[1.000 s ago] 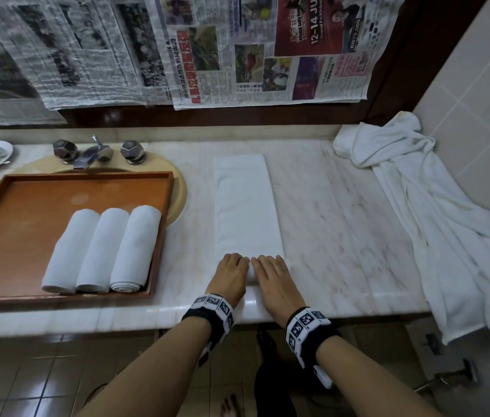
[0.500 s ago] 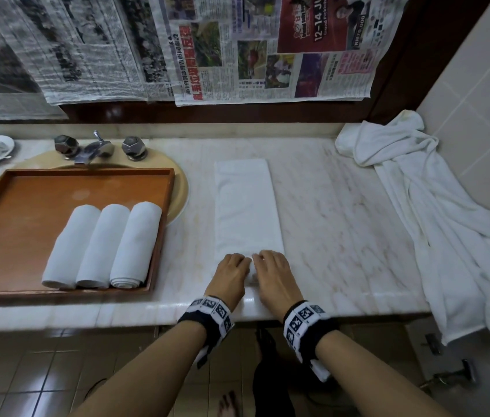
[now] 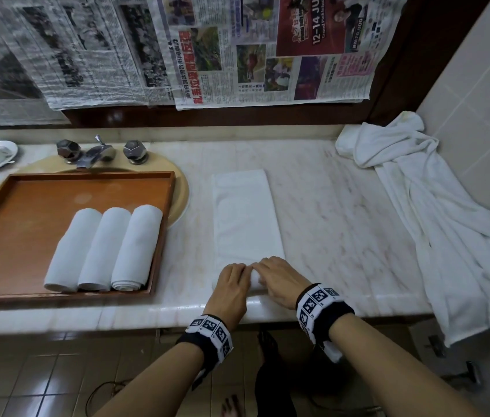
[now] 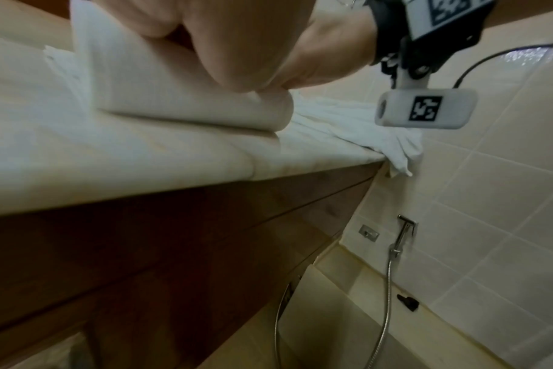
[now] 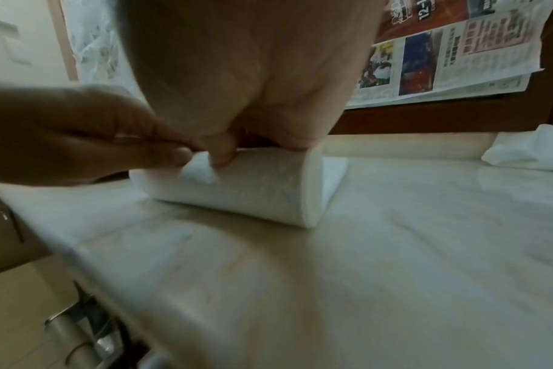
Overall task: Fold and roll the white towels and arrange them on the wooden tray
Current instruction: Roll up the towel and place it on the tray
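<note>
- Right now both hands sit side by side on the near end of the folded towel (image 3: 246, 218), which lies lengthwise on the marble counter (image 3: 343, 212), right of the wooden tray (image 3: 18, 212).
- The left hand (image 3: 231, 288) has its fingers curled over the small roll started at the near edge; the right hand (image 3: 280, 281) does the same, thumb tucked against the roll in the right wrist view.
- Three rolled towels (image 3: 102, 248) already lie touching one another in the tray's near right part.
- Only the first turn looks made; most of the strip is flat toward the far wall.
- Risk, as I judge it: uneven push from one hand would skew the roll into a cone.
- Loose fingers could let the core slacken, giving a fatter roll than the other three.
- The roll sits near the counter's front edge, so a backward slip might drop it.
- A crumpled towel (image 3: 436, 212) drapes over the right end, well apart.
</note>
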Tool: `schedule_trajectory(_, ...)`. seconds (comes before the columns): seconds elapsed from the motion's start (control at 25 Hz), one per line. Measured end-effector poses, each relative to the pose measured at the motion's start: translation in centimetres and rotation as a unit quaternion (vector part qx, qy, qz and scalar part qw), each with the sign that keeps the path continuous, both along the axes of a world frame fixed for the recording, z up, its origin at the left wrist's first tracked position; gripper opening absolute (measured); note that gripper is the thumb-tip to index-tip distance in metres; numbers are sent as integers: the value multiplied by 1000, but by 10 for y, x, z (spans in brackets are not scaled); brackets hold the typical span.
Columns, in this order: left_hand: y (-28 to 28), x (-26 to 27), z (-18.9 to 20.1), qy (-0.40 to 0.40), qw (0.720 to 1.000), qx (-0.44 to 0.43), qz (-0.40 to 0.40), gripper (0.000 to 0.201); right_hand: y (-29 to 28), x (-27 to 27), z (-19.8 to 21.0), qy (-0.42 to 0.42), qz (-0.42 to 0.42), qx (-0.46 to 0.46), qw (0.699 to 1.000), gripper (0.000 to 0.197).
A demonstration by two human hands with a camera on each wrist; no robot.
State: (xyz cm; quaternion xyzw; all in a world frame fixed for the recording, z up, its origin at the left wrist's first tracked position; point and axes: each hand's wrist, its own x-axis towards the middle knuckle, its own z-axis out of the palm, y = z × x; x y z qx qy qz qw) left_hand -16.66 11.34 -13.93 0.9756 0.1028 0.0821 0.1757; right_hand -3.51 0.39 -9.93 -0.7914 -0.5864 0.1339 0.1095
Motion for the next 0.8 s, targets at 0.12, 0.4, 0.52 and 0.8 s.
schedule_trajectory(0.12, 12, 13, 8, 28, 1000, -3, -12, 46, -10, -14, -11, -63, -25, 37, 997, 41)
schedule_trajectory(0.4, 8, 9, 18, -11, 1000, -20, 11, 29, 12, -10, -12, -14, -115, 5, 993, 36)
schedule_trajectory(0.52, 9, -3, 0, -88, 996, -31, -7, 29, 12, -13, -15, 6, -140, 9, 990, 37)
schedule_trajectory(0.8, 37, 40, 20, 85, 996, -1, 4, 31, 4, -31, -24, -61, -127, 40, 989, 60)
